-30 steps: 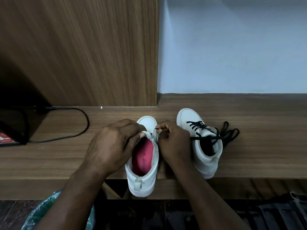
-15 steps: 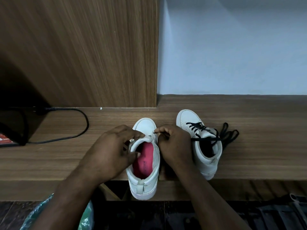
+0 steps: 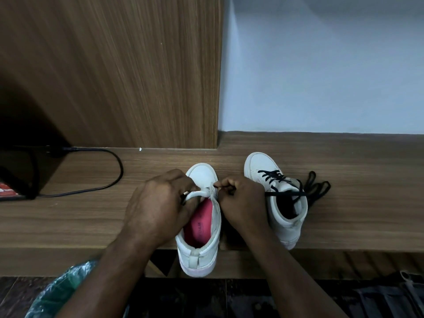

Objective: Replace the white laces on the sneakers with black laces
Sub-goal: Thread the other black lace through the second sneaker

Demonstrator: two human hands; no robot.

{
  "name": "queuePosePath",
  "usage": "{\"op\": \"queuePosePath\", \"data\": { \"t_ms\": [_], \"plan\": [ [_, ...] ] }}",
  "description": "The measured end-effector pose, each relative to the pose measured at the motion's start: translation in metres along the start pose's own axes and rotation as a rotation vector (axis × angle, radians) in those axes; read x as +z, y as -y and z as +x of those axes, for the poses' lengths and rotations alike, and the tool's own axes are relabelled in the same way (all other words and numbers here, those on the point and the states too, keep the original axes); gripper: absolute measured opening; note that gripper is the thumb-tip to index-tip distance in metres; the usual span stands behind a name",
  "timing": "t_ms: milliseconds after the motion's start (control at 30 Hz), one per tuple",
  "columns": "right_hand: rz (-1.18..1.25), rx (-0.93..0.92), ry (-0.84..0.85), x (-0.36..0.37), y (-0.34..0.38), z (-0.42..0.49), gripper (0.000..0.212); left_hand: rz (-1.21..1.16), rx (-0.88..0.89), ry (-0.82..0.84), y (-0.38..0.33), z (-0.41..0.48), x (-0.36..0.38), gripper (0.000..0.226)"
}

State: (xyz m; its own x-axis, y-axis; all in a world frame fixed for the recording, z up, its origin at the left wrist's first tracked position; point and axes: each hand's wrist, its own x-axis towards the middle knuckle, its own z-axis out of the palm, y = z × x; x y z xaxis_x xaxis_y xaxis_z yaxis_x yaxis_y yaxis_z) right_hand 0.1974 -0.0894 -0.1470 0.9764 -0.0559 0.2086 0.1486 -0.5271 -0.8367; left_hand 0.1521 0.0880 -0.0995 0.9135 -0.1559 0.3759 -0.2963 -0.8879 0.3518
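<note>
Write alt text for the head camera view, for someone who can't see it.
A left hand grips the upper of a white sneaker with a pink insole while the right hand pinches a black lace at its eyelets, on a wooden ledge. Beside it on the right stands a second white sneaker, partly laced in black.

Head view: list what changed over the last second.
The left hand moved from pinching the top of the tongue to reaching its fingers into the pink-lined sneaker, still holding the tongue. The right hand keeps pinching the black lace. The laced sneaker and cable stayed put.
</note>
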Motion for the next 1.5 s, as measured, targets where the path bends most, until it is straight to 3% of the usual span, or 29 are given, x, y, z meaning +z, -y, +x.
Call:
{"op": "queuePosePath", "data": {
  "t_ms": [167,367,533,700,1000,1300,1500],
  "plan": [
    [-0.017,-0.053,0.001,-0.002,-0.001,-0.002,0.027,0.011,-0.006,-0.024,-0.004,0.0,-0.001,0.038],
    [-0.019,-0.05,0.0,-0.004,-0.001,-0.002,0.025,0.01,0.025,0.056,0.0,0.002,0.002,0.02],
    [-0.037,-0.025,-0.003,-0.004,-0.002,-0.001,0.023,0.069,-0.068,0.068,-0.009,0.005,0.008,0.039],
    [-0.078,-0.091,0.004,-0.004,-0.001,-0.002,0.021,0.148,-0.199,0.068,-0.02,0.016,0.019,0.023],
    [-0.079,-0.057,0.019,0.001,-0.003,-0.004,0.012,0.332,-0.292,-0.019,-0.037,0.011,0.026,0.029],
    [-0.085,-0.036,0.016,0.001,-0.001,-0.002,0.014,0.275,-0.175,0.075,-0.019,0.012,0.022,0.023],
    [-0.106,-0.028,0.013,0.002,0.001,-0.002,0.015,0.225,-0.055,0.173,-0.005,0.014,0.01,0.036]
  ]
}}
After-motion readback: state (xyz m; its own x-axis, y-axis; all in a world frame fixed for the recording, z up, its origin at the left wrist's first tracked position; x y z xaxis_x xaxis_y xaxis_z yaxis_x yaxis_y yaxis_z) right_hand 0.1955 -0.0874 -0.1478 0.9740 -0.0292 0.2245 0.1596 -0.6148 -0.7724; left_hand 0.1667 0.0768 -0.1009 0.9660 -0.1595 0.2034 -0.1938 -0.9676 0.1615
